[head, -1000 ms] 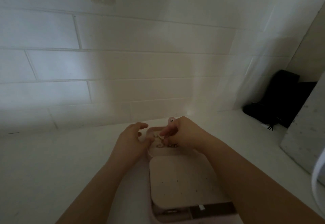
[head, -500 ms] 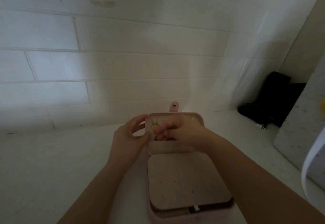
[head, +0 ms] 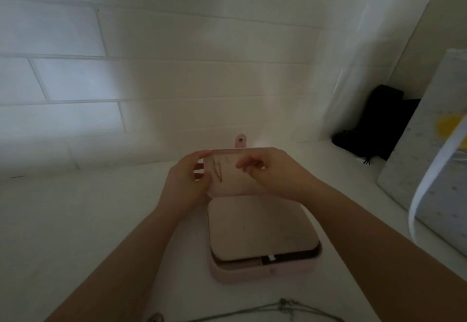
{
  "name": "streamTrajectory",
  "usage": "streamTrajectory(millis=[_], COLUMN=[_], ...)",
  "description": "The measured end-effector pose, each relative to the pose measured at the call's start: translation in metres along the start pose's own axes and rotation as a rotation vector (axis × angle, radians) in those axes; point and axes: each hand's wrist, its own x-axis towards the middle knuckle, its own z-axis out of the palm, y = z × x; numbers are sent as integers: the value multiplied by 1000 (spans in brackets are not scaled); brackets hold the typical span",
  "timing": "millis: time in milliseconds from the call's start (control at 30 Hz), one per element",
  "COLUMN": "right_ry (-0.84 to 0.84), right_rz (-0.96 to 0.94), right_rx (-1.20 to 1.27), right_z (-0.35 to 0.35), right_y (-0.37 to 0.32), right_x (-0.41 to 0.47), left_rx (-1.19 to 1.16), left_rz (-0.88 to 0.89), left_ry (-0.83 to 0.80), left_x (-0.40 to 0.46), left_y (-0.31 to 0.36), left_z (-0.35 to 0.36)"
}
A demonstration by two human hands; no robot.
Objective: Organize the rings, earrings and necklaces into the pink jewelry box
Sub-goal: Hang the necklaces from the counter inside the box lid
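Observation:
The pink jewelry box (head: 265,270) sits open on the white counter, with a flat pink insert panel (head: 260,228) covering its base. Its lid (head: 228,177) stands nearly upright at the far side, a snap tab (head: 240,141) poking up above it. A gold chain (head: 217,170) hangs against the lid's inside. My left hand (head: 185,182) grips the lid's left edge. My right hand (head: 271,172) is at the lid's inner face with fingertips pinched together; whether they hold anything is unclear. A silver necklace (head: 283,307) lies on the counter near me.
A white tiled wall rises right behind the box. A black object (head: 374,129) sits in the back right corner. A speckled white panel (head: 429,159) leans at the right, with a white strap (head: 434,170) hanging in front of it.
The lid has been raised from lying low to nearly upright, lifted by both hands. The view has tilted down, bringing the silver necklace at the near edge into sight.

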Motion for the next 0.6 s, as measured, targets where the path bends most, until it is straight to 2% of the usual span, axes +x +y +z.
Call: streamTrajectory(millis=[100, 233, 333, 400, 467, 533, 600], right_ry=[-32, -19, -115, -226, -309, -348, -349], right_rz=[44, 26, -5, -38, -81, -101, -91], right_rx=[54, 4, 64, 79, 6, -92, -220], right_z=[-11, -21, -30, -30, -26, -17, -8], right_y=[5, 3, -1, -2, -1, 1, 2], right_x=[-20, -58, -98, -121, -137, -146, -152], left_rx=[101, 227, 292, 275, 216, 195, 194], left_rz=[-70, -120, -112, -2, 183, 353, 439], left_ry=[-9, -45, -88, -34, -17, -123, -270], left_x=[-3, -4, -9, -22, -43, -71, -97], left_y=[-4, -8, 1, 16, 36, 55, 64], left_z=[4, 5, -2, -10, -20, -33, -44])
